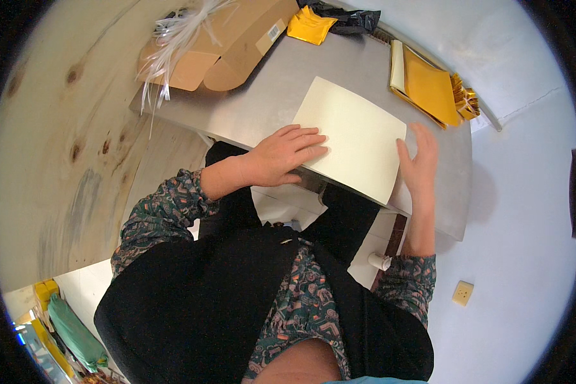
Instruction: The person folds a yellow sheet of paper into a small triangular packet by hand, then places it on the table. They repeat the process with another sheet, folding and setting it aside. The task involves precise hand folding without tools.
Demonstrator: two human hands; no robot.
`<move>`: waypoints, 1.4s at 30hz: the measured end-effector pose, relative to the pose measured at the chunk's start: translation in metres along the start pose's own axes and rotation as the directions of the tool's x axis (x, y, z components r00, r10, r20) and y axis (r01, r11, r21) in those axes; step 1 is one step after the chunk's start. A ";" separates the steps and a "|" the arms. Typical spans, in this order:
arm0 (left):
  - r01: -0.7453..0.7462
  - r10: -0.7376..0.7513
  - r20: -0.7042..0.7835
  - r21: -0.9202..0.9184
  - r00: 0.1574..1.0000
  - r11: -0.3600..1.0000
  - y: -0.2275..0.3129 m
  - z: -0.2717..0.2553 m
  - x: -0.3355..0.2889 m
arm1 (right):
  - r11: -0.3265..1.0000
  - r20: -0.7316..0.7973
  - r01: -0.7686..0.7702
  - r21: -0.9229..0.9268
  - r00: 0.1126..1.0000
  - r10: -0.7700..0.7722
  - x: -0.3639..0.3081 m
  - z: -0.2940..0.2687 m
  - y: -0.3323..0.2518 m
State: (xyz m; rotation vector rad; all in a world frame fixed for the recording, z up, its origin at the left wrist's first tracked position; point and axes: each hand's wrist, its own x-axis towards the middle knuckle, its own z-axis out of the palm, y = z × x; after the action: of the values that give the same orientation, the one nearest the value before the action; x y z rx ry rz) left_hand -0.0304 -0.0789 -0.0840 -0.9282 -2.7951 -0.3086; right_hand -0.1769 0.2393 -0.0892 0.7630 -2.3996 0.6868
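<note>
A cream-coloured sheet of paper, or a thin stack of it (358, 137), lies flat on the grey metal table (262, 109), reaching its near edge. My left hand (285, 153) rests at the sheet's left near side, fingers stretched over the paper and the thumb hanging lower by the table edge. Beside the sheet's right edge is my right hand (419, 157), its fingers and thumb apart, with nothing in them. Whether the right fingertips touch the paper I cannot tell.
A brown cardboard box (237, 48) with white plastic strips (179, 41) sits at the back left. Behind are a yellow packet (310, 25) and black plastic (349, 19). Gold-yellow folders (429, 86) lie back right by the wall. A plywood panel (64, 141) stands left.
</note>
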 end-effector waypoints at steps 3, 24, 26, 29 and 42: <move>0.006 -0.007 -0.042 -0.021 0.999 1.000 -0.002 0.004 0.003 | 0.934 0.334 0.066 0.350 0.923 -0.190 -0.017 -0.020 -0.033; -0.040 0.038 -0.087 -0.021 0.996 0.999 0.005 0.000 0.006 | 0.956 0.509 0.240 0.169 0.810 -0.293 -0.035 -0.021 -0.085; -0.041 0.035 -0.099 -0.058 0.994 0.997 0.005 0.000 0.007 | 0.954 0.501 0.246 0.173 0.812 -0.300 -0.035 -0.022 -0.085; -0.055 0.046 -0.117 -0.077 0.992 0.995 0.005 -0.003 0.010 | 0.939 0.474 0.274 0.210 0.811 -0.343 -0.029 -0.029 -0.083; 0.184 -0.185 0.040 -0.430 0.982 0.884 -0.034 -0.057 0.071 | 0.959 0.535 0.123 0.254 0.809 -0.245 0.061 -0.055 -0.059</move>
State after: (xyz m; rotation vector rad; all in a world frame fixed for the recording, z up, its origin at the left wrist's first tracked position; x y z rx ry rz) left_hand -0.1011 -0.0798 -0.0172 -0.7285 -2.8698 -0.9918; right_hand -0.1651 0.2081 0.0065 1.4446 -2.7366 0.7104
